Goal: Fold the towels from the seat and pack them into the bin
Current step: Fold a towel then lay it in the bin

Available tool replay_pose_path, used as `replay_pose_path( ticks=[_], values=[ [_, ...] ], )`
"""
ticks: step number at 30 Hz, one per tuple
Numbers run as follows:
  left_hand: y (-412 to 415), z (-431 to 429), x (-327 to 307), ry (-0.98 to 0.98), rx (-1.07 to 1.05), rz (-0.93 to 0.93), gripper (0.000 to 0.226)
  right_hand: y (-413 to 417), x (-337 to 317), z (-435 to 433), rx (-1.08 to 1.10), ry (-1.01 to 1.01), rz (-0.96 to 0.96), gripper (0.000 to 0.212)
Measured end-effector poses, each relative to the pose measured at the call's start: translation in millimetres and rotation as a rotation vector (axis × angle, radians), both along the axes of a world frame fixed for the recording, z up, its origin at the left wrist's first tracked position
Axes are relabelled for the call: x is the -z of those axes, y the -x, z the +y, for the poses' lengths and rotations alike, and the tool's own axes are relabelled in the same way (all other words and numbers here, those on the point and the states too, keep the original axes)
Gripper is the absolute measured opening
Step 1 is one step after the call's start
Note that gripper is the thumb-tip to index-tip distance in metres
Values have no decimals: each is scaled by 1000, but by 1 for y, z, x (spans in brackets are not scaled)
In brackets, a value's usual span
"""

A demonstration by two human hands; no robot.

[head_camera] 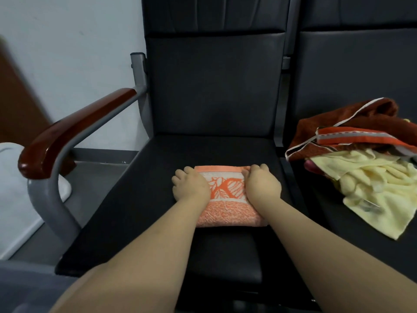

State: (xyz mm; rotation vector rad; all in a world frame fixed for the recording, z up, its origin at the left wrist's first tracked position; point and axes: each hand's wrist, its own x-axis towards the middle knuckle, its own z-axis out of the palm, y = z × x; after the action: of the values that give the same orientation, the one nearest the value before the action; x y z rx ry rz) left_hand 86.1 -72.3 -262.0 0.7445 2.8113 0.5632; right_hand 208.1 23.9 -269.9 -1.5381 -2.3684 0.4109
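Black padded chair seat (158,222) w/ a tall backrest is taking up the centre of the view. A 2nd matching black seat (338,75) is sitting right beside it on the right. A loose pile is lying on that 2nd seat: a crumpled pale yellow towel (372,188) at the front, w/ a dark rust-brown towel with white edging (361,118) behind it and an orange-and-white striped cloth (361,137) btwn them, all touching. On the far left a white plastic item (13,199) is showing on the floor, cut off by the frame, so can't tell if it's the bin. A glossy red-brown wooden armrest (74,129) on a grey metal tube frame (52,199) is standing btwn it and the centre seat.

The folded orange towel with a white leaf-pattern band (228,213) is lying flat mid-seat. Left hand (190,188) is gripping its left side and right hand (262,186) its right side, fingers curling over the far corners, palms bearing down.
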Motion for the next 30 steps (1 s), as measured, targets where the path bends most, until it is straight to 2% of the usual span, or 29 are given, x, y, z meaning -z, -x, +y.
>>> replay_pose_path(
  ticks=[3,8,14,18,21,23,27,28,30],
  values=[
    [-1,3,7,11,2,103,38,5,4,4,27,-15,-73,45],
    [1,7,10,13,-10,106,36,5,5,4,34,-54,-89,45],
    [2,2,-1,-41,-37,-10,43,3,-13,11,111,102,-59,46],
    [9,-6,-15,-54,-35,-123,37,-1,-25,15,138,241,-51,29],
    [9,-11,-30,14,19,-227,42,-4,-28,11,148,316,-25,16],
    [6,-15,-36,-2,40,-340,39,-4,-29,3,148,350,-26,23],
    [1,-29,-33,-304,29,-684,22,-6,-20,-21,182,260,-92,48],
    [1,-33,-33,-355,24,-755,22,-7,-19,-24,189,254,-101,50],
    [2,-38,-37,-435,-11,-878,39,-10,-20,-29,192,292,-93,52]
  ],
)
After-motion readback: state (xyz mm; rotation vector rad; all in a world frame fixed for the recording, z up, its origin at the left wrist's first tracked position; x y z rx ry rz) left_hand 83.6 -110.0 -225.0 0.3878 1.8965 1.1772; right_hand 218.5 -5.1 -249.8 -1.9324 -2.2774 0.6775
